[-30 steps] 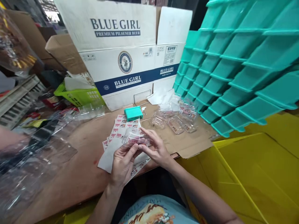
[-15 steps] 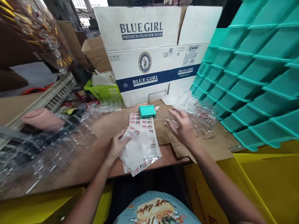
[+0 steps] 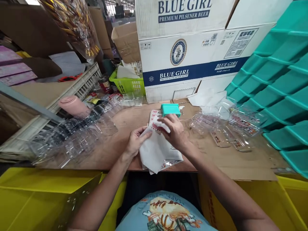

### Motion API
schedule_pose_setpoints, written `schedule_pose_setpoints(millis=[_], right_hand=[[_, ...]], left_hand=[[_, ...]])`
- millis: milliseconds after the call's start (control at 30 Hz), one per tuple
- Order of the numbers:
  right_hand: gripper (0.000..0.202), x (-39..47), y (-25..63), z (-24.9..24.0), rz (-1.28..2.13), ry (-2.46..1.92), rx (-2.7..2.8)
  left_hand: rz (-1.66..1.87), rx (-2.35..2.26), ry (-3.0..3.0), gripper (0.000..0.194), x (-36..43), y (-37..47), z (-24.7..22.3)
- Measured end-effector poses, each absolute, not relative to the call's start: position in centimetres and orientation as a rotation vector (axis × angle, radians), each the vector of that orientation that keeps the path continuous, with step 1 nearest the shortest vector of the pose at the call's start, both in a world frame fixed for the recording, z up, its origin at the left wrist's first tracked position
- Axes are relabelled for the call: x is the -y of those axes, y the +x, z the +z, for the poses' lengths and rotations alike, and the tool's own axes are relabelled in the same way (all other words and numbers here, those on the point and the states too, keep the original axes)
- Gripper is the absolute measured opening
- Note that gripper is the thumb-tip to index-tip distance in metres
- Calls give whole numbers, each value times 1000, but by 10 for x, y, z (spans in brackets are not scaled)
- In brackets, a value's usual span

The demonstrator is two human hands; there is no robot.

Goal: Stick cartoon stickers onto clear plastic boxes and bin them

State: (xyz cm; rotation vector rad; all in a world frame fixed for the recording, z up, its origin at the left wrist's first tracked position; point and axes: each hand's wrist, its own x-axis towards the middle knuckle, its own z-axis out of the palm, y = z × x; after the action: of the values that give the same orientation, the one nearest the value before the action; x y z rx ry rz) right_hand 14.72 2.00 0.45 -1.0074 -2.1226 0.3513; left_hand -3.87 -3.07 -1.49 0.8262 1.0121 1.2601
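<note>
Brown worktable (image 3: 128, 120), sticker sheets (image 3: 154, 150), carton (image 3: 197, 53) behind, teal bins (image 3: 271, 75)

I count two hands of mine, the left hand (image 3: 136, 141) and the right hand (image 3: 174, 133), over at least two sticker sheets (image 3: 156, 152). Far from me are one small teal box (image 3: 170, 110), one white beer carton (image 3: 190, 61), one green basket (image 3: 130, 85) and one dark can (image 3: 105, 84). To the left I count one pink cylinder (image 3: 73, 105); to the right, four or more clear containers (image 3: 220, 138), overlapping, and over ten teal bins (image 3: 281, 73). Near, at least two yellow boxes (image 3: 48, 181).
</note>
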Motion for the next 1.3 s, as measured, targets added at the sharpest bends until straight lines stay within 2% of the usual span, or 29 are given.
schedule_pose_setpoints(millis=[100,300,667,867,1000,1133,1300], right_hand=[[18,-3,131,0,200,-897,2186],[16,7,124,-13,158,-972,2050],[18,6,124,-22,263,-880,2008],[18,-11,141,-24,516,-1033,1649],[11,-3,143,-16,349,-886,1925],[17,10,137,-14,166,-867,2098],[17,10,133,-18,288,-850,2090]], left_hand=[[1296,-949,787,33,35,-31,-18],[1377,-1015,746,25,42,-24,-28],[1472,-1174,1104,20,47,-19,-48],[1436,-1216,970,22,50,-19,-51],[1483,-1151,902,20,47,-14,-47],[1500,-1130,929,19,45,-12,-45],[1502,-1187,1139,20,47,-13,-48]])
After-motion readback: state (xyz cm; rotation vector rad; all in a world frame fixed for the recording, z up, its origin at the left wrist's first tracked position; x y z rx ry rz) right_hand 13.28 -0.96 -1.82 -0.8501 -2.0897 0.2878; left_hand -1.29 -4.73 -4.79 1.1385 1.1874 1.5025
